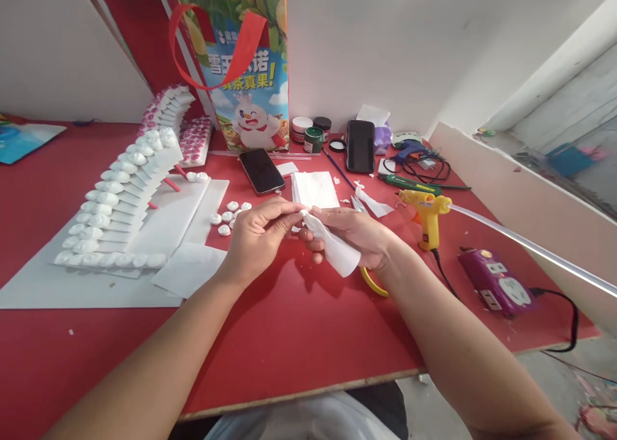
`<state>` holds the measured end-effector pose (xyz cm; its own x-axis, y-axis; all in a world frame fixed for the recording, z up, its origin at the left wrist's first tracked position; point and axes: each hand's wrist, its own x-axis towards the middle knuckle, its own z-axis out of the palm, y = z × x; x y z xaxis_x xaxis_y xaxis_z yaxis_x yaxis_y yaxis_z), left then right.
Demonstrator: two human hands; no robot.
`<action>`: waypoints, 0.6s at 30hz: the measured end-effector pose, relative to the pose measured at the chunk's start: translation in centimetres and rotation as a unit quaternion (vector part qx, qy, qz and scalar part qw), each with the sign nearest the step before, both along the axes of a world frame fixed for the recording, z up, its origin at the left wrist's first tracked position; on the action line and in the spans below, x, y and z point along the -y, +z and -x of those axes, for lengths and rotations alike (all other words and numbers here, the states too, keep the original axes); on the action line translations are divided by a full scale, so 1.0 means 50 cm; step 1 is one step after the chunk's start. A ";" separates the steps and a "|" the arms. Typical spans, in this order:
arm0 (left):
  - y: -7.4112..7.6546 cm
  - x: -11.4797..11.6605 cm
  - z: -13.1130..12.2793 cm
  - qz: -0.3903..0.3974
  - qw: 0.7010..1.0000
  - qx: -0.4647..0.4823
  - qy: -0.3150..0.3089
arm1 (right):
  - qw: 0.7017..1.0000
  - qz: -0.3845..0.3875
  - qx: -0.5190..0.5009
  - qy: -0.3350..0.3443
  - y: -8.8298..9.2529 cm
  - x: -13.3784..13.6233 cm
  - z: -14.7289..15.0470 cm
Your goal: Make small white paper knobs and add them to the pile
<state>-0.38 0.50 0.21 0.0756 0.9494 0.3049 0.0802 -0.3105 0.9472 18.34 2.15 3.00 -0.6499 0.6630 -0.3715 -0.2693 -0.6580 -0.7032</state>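
Note:
A strip of white tissue paper [338,250] is held up between my two hands over the red table, its top end twisted and its loose tail hanging toward me. My left hand [263,231] pinches the twisted end between thumb and fingers. My right hand [354,228] is closed round the strip just below that end. Several small white rolled paper rosettes [224,230] lie left of my left hand, partly hidden by it. Behind my hands sits a stack of white paper sheets [315,189]. Scissors with a yellow handle [373,282] lie partly under my right forearm.
At left stands a curved white model edged with rosettes [110,189] on a white board [29,289]. A phone [261,170], a gift bag [250,61] and paint jars [313,140] are behind. To the right are a yellow glue gun [428,218] and a purple power strip [499,282].

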 end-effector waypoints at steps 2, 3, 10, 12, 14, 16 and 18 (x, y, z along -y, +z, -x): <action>-0.008 -0.002 0.000 0.006 1.000 -0.004 0.010 | 0.999 -0.039 0.012 -0.014 0.000 0.000 0.000; -0.012 -0.003 0.000 0.013 1.000 -0.001 0.014 | 0.997 -0.067 0.023 -0.020 0.001 -0.001 0.000; -0.020 -0.002 -0.009 0.103 0.989 0.101 0.019 | 0.942 -0.269 0.187 -0.072 -0.001 0.002 0.002; -0.018 -0.001 -0.011 0.120 0.985 0.123 0.021 | 0.925 -0.294 0.219 -0.099 -0.002 0.006 0.007; -0.016 -0.001 -0.011 0.127 0.983 0.130 0.020 | 0.910 -0.314 0.246 -0.115 -0.003 0.010 0.012; -0.013 -0.001 -0.011 0.126 0.985 0.116 0.019 | 0.899 -0.329 0.265 -0.115 -0.005 0.010 0.014; -0.012 0.000 -0.009 0.125 0.988 0.093 0.016 | 0.906 -0.319 0.257 -0.107 -0.007 0.009 0.012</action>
